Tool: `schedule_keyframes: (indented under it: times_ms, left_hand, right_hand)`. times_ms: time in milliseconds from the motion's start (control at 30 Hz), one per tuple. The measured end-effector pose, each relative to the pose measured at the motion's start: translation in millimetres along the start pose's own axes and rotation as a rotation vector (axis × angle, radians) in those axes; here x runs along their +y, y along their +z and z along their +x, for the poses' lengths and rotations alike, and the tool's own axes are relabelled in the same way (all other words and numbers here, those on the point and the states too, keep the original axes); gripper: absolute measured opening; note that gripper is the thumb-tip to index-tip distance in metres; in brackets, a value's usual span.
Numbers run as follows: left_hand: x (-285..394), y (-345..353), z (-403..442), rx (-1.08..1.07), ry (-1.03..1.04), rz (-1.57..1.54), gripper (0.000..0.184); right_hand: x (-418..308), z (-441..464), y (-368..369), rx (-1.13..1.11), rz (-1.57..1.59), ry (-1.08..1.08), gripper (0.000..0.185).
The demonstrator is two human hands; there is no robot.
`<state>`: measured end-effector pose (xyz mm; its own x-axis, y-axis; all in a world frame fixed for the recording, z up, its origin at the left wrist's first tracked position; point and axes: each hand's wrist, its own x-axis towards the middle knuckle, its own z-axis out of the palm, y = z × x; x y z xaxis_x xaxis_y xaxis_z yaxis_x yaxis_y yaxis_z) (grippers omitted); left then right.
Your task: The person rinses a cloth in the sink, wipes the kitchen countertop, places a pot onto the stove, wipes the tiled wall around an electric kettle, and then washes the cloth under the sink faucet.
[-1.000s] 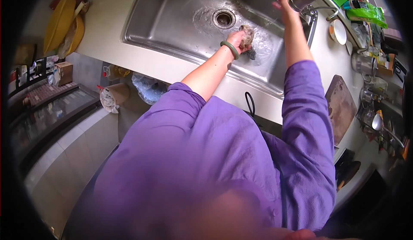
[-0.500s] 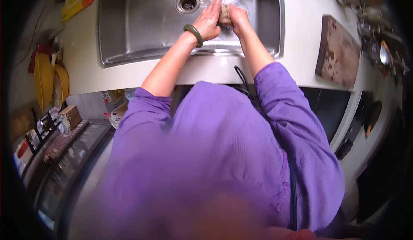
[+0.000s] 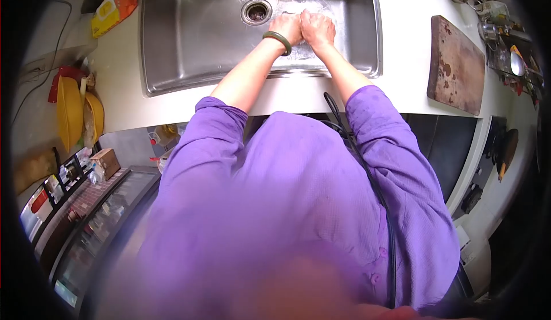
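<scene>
Over the wet steel sink (image 3: pixel 201 39), both hands are close together, right of the round drain (image 3: pixel 256 12). My left hand (image 3: pixel 287 27), with a green bangle (image 3: pixel 278 40) at the wrist, has its fingers curled. Against it is my right hand (image 3: pixel 317 29), closed with its knuckles up. Whatever lies inside the two hands is hidden by them.
A stained wooden board (image 3: pixel 456 67) lies on the counter (image 3: pixel 402 39) to the right. At the left are an orange and yellow packet (image 3: pixel 115 9) and yellow gourd-shaped items (image 3: pixel 69 113). Utensils, including a metal spoon (image 3: pixel 516 63), crowd the far right.
My right hand has come from the tap to my left hand. The small greyish-brown item seen earlier in my hands is now hidden. Both hands have closed, and the view has shifted.
</scene>
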<state>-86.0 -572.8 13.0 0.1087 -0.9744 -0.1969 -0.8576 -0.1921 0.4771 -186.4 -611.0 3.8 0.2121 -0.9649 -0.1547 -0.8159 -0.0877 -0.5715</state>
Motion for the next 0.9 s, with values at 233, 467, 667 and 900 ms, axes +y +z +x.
schedule_keyframes:
  times_ms: [233,467,667,900]
  left_hand:
    - [-23.9,-1.1,13.3,-0.228,-0.076,-0.461,0.021]
    - [-9.6,-20.7,-23.5,0.080,0.156,-0.380,0.080]
    - [-8.8,-4.9,-27.5,0.451,0.506,0.150,0.041]
    - [1.2,-3.3,-12.2,0.154,0.010,-0.119,0.018]
  right_hand:
    - [6.1,-12.5,0.0,0.012,0.207,-0.086,0.049]
    - [13.2,10.7,-14.8,-0.475,1.161,0.579,0.024]
    - [-6.9,-6.0,-10.7,-0.717,1.081,0.610,0.022]
    - [-6.1,-14.1,-3.1,0.012,0.049,-0.106,0.037]
